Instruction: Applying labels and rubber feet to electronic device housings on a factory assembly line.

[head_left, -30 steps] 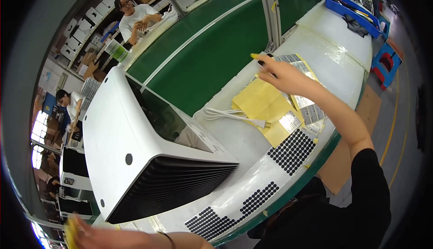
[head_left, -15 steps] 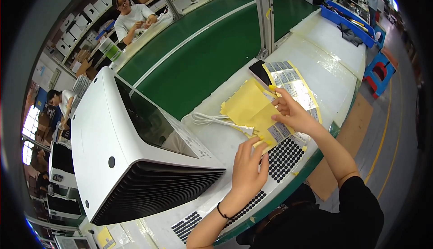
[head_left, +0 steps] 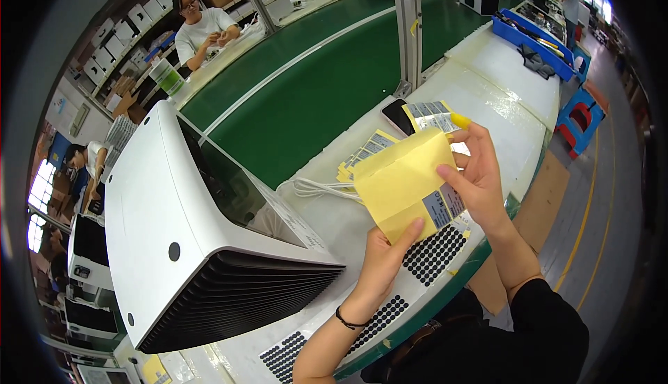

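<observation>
A yellow-backed label sheet (head_left: 400, 178) is held up off the table, bent, with several silver-grey labels showing at its lower right corner. My left hand (head_left: 384, 262) pinches its lower edge, thumb on top. At its right edge my right hand (head_left: 481, 182) has the thumb on the sheet and other fingers behind; a yellow cover sits on one fingertip. More label sheets (head_left: 376, 146) lie behind it, and another one (head_left: 426, 111) rests beside a dark phone (head_left: 395, 114). A white power cord (head_left: 321, 188) runs partly under the held sheet, its plug hidden.
A large white appliance (head_left: 163, 203) with a black ribbed vent (head_left: 236, 297) lies at the left. Sheets of black round pads (head_left: 437, 255) line the near table edge. Beyond are a metal post (head_left: 409, 36), a green conveyor (head_left: 313, 98), a blue tray (head_left: 532, 39) and people working.
Both hands have closed on the yellow label sheet and lifted it toward me. Other label sheets behind it have come into view, and the cord's plug is now covered.
</observation>
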The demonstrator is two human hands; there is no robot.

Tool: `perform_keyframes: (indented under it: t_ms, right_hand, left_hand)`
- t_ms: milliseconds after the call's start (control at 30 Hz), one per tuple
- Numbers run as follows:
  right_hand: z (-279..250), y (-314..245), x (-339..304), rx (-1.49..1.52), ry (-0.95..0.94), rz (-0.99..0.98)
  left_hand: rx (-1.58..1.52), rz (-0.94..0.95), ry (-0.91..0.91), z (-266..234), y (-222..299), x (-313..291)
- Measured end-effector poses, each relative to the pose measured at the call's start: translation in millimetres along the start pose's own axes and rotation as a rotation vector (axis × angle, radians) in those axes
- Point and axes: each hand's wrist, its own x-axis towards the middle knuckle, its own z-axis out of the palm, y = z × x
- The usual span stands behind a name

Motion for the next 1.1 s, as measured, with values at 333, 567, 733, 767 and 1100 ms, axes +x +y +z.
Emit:
perform_keyframes:
  t_ms: [333, 567, 733, 767, 1100]
  right_hand:
    - [-16.4, 26.1, 2.2, -1.065, -0.217, -0.605]
    - [-26.4, 38.5, 3.7, -1.001, -0.189, -0.692]
    - [-28.8, 45.1, 3.5, -0.944, -0.183, -0.701]
    - [-28.4, 45.4, 3.0, -0.923, -0.189, -0.667]
    - [-36.2, -7.0, 4.9, -0.488, -0.070, -0.520]
  left_hand:
    - [-0.042, 0.141, 0.116, -7.6, -14.7, 25.8]
    - [-0.031, 0.139, 0.083, -6.5, -23.1, 36.1]
    - [-0.105, 0.099, 0.098, -3.6, -19.8, 44.3]
    - [-0.141, 0.090, 0.089, -3.9, -17.8, 46.0]
    - [0.028, 0.197, 0.130, -5.9, -45.7, 70.7]
